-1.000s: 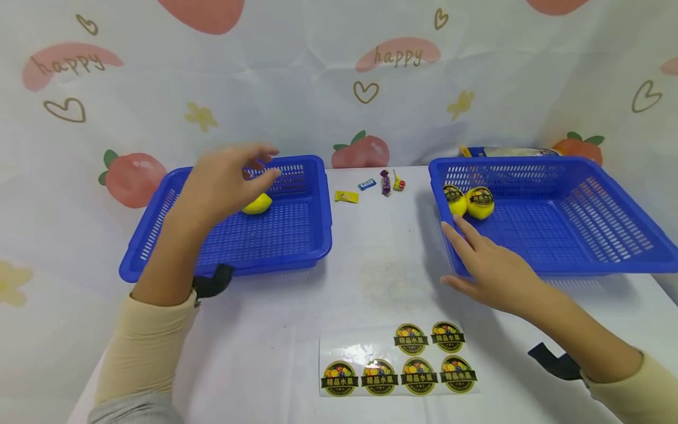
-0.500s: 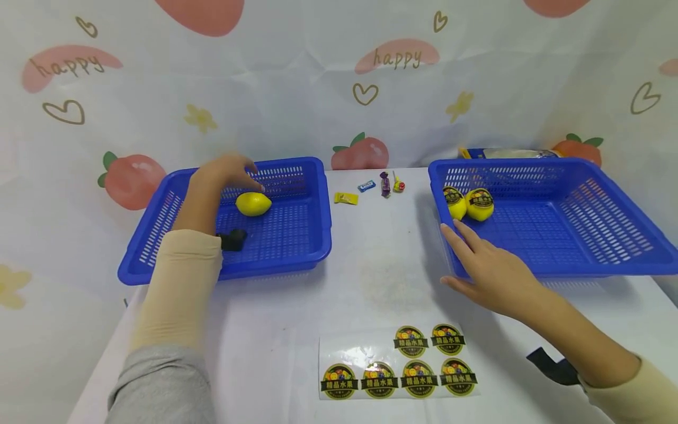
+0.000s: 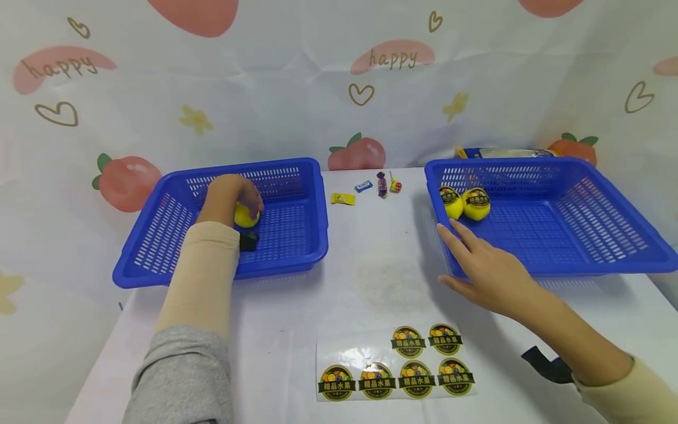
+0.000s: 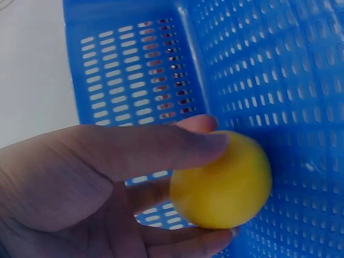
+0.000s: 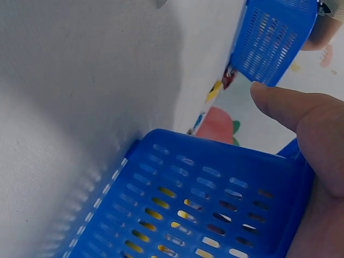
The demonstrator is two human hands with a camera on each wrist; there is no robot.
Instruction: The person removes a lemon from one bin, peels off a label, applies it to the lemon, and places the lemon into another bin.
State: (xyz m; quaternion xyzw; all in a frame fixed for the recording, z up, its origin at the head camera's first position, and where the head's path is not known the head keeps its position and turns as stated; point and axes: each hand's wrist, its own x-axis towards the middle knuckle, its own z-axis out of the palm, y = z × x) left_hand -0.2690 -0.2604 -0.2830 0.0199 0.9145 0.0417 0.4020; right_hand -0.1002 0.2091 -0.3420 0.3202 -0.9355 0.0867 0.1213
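Inside the left blue basket [image 3: 288, 227], my left hand [image 3: 229, 193] holds a yellow lemon [image 4: 223, 188]. The left wrist view has the thumb across its top and fingertips under it, close to the basket's perforated wall. My right hand [image 3: 489, 275] lies at the near left rim of the right blue basket [image 3: 551, 235], fingers stretched out and thumb apart. Two lemons with round black labels sit in that basket's left corner, one lemon [image 3: 476, 206] a little right of the other lemon [image 3: 451, 206].
A clear sheet with several round fruit stickers [image 3: 376, 380] lies at the table's front. Between the baskets, toward the back, are a yellow candy [image 3: 343, 199], a blue candy [image 3: 363, 186], a purple candy [image 3: 382, 185] and a lollipop [image 3: 395, 185]. Behind the right basket lies a package [image 3: 508, 153].
My left hand has come down into the left basket and taken hold of the lemon, which has shifted slightly left. The right hand has stayed at the right basket's rim.
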